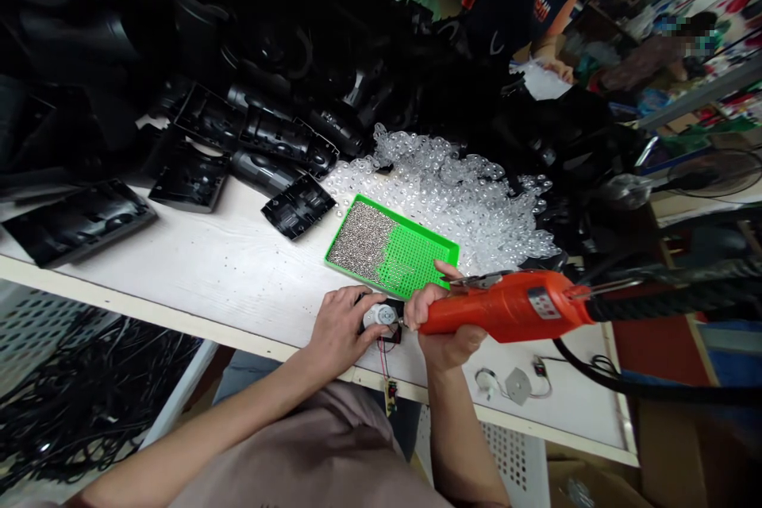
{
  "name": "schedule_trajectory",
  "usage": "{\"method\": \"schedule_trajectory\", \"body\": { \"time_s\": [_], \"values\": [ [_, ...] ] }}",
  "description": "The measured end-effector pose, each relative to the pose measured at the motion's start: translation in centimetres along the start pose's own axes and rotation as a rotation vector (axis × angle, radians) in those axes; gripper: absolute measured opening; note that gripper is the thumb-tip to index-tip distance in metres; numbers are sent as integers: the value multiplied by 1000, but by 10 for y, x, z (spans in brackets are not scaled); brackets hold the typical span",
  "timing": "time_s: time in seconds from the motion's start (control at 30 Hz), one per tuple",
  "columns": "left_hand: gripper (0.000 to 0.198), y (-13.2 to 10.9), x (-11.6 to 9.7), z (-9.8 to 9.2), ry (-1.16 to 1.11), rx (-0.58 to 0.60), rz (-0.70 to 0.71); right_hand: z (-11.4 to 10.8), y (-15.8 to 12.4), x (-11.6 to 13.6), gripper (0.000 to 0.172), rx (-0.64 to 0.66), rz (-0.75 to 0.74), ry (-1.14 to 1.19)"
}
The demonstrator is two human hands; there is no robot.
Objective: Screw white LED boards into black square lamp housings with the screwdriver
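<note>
My left hand [342,331] is closed around a small round motor [381,317] near the front edge of the white table. Red and black wires run from the motor down to a little circuit board [390,395] hanging over the edge. A red electric screwdriver [506,306] lies sideways in my right hand [444,325], its tip pointing at the motor. Whether the tip touches a screw is too small to tell. Just beyond both hands is a green tray [451,248] with small metal screws [364,242] heaped in its left half.
Clear plastic pieces [464,190] are piled behind the tray. Black plastic shells [301,206] cover the back and left. Another motor [488,381] with a metal plate [517,386] sits at right. A co-worker [536,8] stands across the table. Black cables [71,389] fill a crate below left.
</note>
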State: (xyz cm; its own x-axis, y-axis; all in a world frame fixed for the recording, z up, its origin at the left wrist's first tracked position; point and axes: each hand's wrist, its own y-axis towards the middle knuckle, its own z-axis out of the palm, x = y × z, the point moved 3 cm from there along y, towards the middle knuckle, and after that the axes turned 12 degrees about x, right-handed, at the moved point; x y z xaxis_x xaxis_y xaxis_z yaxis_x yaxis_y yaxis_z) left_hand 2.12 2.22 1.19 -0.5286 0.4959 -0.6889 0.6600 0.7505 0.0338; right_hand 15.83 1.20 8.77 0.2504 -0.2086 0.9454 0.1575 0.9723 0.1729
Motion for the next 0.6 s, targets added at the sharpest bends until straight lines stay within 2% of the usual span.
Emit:
{"method": "schedule_trajectory", "body": {
  "time_s": [0.1, 0.4, 0.5, 0.6],
  "values": [
    [37, 0, -1, 0, -7, 7, -13, 1, 2, 1, 81, -4, 2, -22],
    [36, 0, 0, 0, -20, 5, -1, 6, -6, 1, 62, 0, -92, -52],
    [36, 0, 0, 0, -19, 15, -4, 5, -10, -3, 51, 73, -109, -87],
    [35, 1, -1, -1, -18, 26, -14, 1, -11, -10, 52, 163, -74, -147]
  ]
}}
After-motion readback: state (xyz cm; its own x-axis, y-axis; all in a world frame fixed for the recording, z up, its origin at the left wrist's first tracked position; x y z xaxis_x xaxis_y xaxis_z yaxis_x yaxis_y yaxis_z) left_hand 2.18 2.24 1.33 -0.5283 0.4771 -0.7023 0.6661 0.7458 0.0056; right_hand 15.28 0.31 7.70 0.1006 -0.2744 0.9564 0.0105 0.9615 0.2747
